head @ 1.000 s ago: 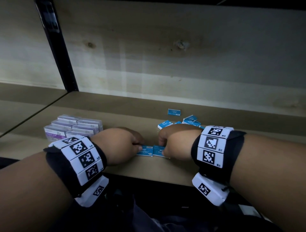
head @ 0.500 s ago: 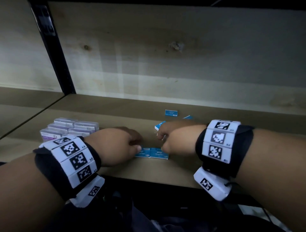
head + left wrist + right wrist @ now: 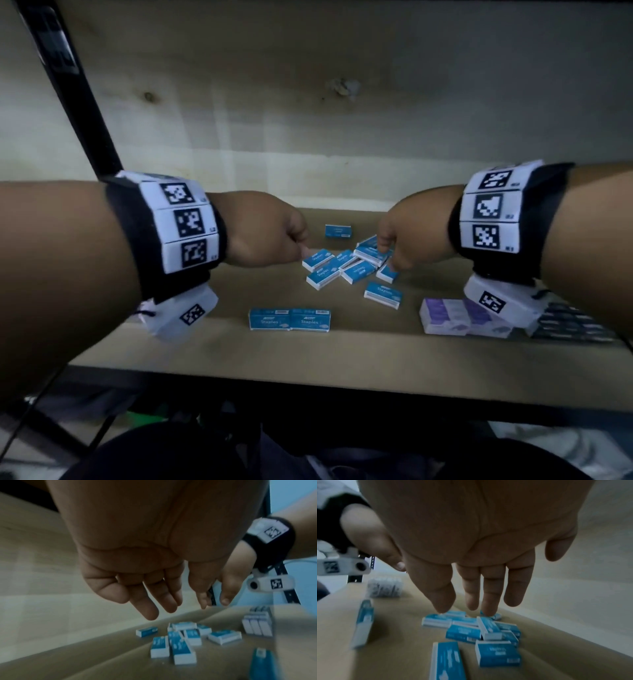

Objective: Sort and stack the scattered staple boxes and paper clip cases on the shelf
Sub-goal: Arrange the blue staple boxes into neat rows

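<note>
Both hands, left and right, hover with loose, empty grips above the scattered staple boxes on the shelf.

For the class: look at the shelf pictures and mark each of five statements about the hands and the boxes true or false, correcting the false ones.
1. Two blue staple boxes lie side by side near the front edge of the shelf. True.
2. The left hand grips a staple box. False: its fingers are extended and hold nothing.
3. The right hand reaches down over the scattered pile of blue boxes with its fingers extended. True.
4. One blue box lies apart behind the pile, nearer the back wall. True.
5. The purple and white cases are mixed into the blue pile. False: they sit grouped apart, near the front under the right wrist.
</note>
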